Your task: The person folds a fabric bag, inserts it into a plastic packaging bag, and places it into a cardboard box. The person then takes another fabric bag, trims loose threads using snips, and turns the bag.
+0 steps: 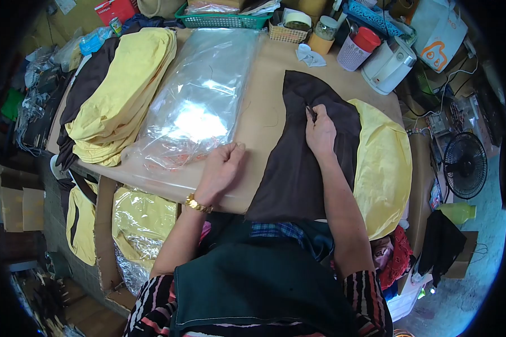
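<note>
My right hand [321,132] lies over the dark brown cloth [298,163], its fingers closed on a small dark pointed tool [310,112] whose kind I cannot make out. That cloth hangs over the near table edge, and a yellow cloth piece [383,168] lies against its right side. My left hand [226,163] is closed above the table, left of the brown cloth. Whatever its fingers pinch, if anything, is hidden. Just beyond it lies a stack of clear plastic bags [202,90].
A pile of folded yellow cloth [123,95] covers the table's left end. Along the back stand a green basket [225,21], jars [325,28], a purple cup [352,54] and a white kettle [389,66]. A cardboard box [104,236] with bagged yellow cloth sits below left. A fan [465,164] is at right.
</note>
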### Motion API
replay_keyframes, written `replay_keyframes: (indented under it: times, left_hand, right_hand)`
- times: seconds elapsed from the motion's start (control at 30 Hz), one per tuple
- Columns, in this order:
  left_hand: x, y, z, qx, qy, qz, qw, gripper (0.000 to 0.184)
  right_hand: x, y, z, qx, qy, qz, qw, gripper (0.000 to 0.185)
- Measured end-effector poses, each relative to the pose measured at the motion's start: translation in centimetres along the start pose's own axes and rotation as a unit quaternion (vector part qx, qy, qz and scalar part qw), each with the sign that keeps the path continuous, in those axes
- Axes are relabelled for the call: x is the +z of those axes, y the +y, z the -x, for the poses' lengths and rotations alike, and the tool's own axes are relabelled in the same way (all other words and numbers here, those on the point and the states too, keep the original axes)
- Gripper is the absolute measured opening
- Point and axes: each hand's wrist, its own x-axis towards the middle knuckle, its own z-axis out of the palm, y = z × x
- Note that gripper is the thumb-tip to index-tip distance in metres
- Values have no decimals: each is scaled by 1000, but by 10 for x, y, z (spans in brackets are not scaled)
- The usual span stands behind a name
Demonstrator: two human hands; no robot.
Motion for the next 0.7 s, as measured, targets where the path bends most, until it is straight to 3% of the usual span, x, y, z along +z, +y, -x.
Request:
replay_keyframes:
  times: [0.1,0.17,0.2,0.27,0.37,0.43,0.5,0.57,0.6,0.67,0.7]
  left_hand:
    - [28,17,-12,93,34,-69,993,24]
    - [53,21,-32,331,103,-121,930,36]
    - [58,15,-44,334,105,-119,929,36]
    - [64,12,-59,310,21,-436,844,53]
    - [50,-2,-21,329,1,-486,810,58]
    - [20,10,34,303,-103,-472,822,55]
    - [-22,29,82,217,-256,-444,831,47]
    - [-50,71,100,-28,-446,-448,774,38]
    - [-52,65,98,-30,-444,-448,775,38]
    - [-51,40,91,94,-201,-277,935,35]
    - [-43,35,77,133,-132,-241,952,37]
  right_hand:
    - [-3,-3,-5,16,-8,-13,1000,17]
    - [-8,-6,-7,39,-23,-26,999,17]
    - [-8,-6,-7,42,-13,-41,998,18]
    - [-9,-5,-6,42,-2,-56,998,20]
    - [-9,3,-11,43,30,-68,996,22]
    - [-7,9,-19,60,66,-75,993,31]
    - [-4,10,-27,65,69,-83,992,32]
    - [3,11,-36,67,69,-91,991,33]
    - [9,13,-41,65,65,-75,993,31]
    - [15,13,-56,57,59,-63,995,30]
    - [14,13,-68,98,-32,-113,988,30]
